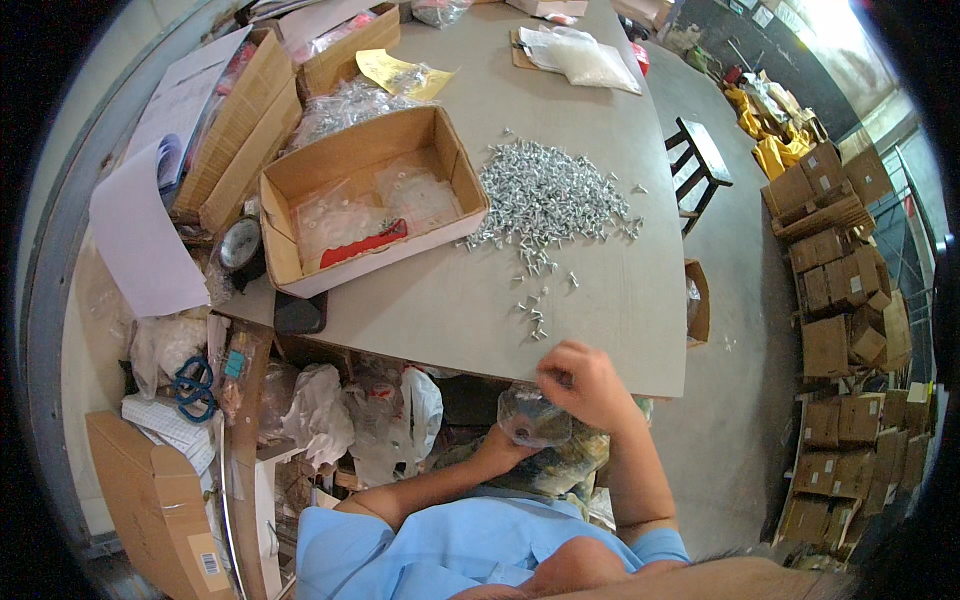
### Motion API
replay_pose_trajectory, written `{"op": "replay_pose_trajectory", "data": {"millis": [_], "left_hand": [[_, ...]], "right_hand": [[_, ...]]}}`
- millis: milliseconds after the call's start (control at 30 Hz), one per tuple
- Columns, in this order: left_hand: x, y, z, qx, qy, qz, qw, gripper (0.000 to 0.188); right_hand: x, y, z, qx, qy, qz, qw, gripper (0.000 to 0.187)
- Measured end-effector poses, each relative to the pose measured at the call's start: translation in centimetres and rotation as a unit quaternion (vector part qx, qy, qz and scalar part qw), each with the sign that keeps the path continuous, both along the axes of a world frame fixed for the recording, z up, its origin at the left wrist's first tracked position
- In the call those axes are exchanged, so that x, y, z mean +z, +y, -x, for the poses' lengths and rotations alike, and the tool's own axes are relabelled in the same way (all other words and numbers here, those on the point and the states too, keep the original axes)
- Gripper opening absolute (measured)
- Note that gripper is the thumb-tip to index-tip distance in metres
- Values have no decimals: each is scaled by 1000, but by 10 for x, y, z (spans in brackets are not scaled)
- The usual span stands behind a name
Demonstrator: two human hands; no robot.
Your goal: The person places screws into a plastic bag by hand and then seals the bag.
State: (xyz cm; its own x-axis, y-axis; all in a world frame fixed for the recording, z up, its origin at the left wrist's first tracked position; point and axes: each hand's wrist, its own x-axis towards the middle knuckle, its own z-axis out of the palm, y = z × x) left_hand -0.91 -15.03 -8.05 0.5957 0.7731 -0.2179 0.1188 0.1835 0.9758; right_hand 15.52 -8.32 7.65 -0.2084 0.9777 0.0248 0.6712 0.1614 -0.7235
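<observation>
Just below the table's front edge, my left hand (510,447) is closed on a small clear plastic bag (532,418). Over the bag's upper right side is my right hand (588,380), its fingers curled in; what they hold, if anything, is hidden. A broad pile of small silvery screws (550,195) is spread on the grey table (450,325), with a few strays trailing down toward my right hand. Left of the pile stands an open cardboard box (375,262) with small clear bags and a red strip-shaped object (364,243) inside.
A dark phone-like slab (300,313) lies by the box. Blue-handled scissors (194,388) hang at the left, near papers and cartons. A bag of white pieces (598,66) rests at the table's far end. Beyond the right edge are a black stool (700,160) and stacked cartons (835,340).
</observation>
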Motion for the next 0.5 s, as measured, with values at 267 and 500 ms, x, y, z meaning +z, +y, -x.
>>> {"op": "replay_pose_trajectory", "data": {"millis": [267,500], "left_hand": [[-29,-9,-5,29,-20,22,999,35],[-13,-5,-5,28,-56,34,997,35]], "right_hand": [[-26,34,20,-126,-96,-195,968,18],[-16,-1,19,-46,-95,-53,993,17]]}}
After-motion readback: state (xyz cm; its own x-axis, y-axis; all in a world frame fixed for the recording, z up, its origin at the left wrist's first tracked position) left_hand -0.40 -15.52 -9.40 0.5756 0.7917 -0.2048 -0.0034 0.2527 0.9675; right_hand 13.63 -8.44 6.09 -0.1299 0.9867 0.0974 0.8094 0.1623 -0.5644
